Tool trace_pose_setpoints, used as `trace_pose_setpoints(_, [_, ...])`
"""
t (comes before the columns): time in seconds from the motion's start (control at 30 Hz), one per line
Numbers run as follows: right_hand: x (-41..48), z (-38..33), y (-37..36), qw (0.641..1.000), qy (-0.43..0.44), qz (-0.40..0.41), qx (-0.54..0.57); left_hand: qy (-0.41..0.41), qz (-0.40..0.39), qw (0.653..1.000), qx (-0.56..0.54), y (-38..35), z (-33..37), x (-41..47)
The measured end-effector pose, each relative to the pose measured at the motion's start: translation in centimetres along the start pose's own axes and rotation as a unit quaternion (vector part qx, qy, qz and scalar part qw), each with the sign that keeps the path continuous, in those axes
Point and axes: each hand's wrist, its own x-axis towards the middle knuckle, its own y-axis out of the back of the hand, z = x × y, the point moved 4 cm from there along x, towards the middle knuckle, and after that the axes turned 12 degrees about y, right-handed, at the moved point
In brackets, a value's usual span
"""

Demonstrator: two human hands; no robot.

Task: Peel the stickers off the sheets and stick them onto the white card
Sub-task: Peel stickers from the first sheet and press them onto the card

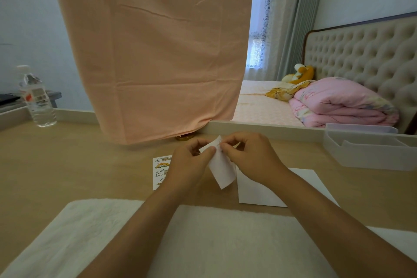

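Sticker sheet [222, 171]: thin, floppy, light. L hand [189, 160] pinches top edge; R hand [250, 158] pinches beside it. Prob. tears easily; lift sticker by corner.

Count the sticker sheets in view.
2. One printed sheet lies flat on the table, partly under the left hand. The other sheet is pinched between that hand and the right hand, blank back toward the camera. Others may be hidden under the arms.
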Motion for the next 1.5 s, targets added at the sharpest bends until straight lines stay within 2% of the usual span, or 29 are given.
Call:
trace_pose_setpoints(0.3, [-0.1, 0.1, 0.2, 0.982, -0.115, 0.001, 0.148, 0.028, -0.015, 0.999, -0.024, -0.1, -0.4, 0.3])
trace_pose_setpoints(0.5, [-0.2, -0.3, -0.3, 0.978, -0.121, -0.004, 0.168, 0.073, -0.014, 0.995, -0.071, -0.6, -0.9, 0.2])
trace_pose_setpoints(0.73, [-0.2, -0.6, -0.1, 0.985, -0.093, -0.03, 0.139, 0.03, 0.021, 0.999, -0.041, -0.3, -0.4, -0.1])
trace_pose_setpoints(0.97, [-0.1, -0.5, 0.5, 0.994, -0.075, 0.016, 0.08, 0.012, -0.003, 0.999, -0.039, -0.8, -0.1, -0.4])
trace_pose_setpoints(1.07, [-0.1, -0.9, 0.7, 0.999, -0.04, 0.025, 0.026, 0.039, -0.018, 0.996, -0.077, -0.9, -0.1, -0.4])
trace_pose_setpoints(1.2, [-0.2, -2.0, 0.6, 0.995, 0.073, 0.034, -0.064, 0.065, -0.009, 0.995, -0.081, -0.9, -0.1, -0.4])
trace_pose_setpoints(1.27, [-0.1, -2.0, 0.4, 0.991, 0.099, 0.034, -0.085, 0.069, -0.003, 0.995, -0.075, -0.8, -0.1, -0.4])
trace_pose_setpoints(1.4, [-0.1, -1.4, 0.2, 0.995, 0.062, 0.042, -0.065, 0.074, -0.001, 0.994, -0.076, -0.8, -0.2, -0.5])
trace_pose_setpoints(1.5, [0.0, -1.1, 0.3, 0.999, -0.006, 0.038, -0.011, 0.076, 0.004, 0.994, -0.084, -0.9, -0.3, -0.5])
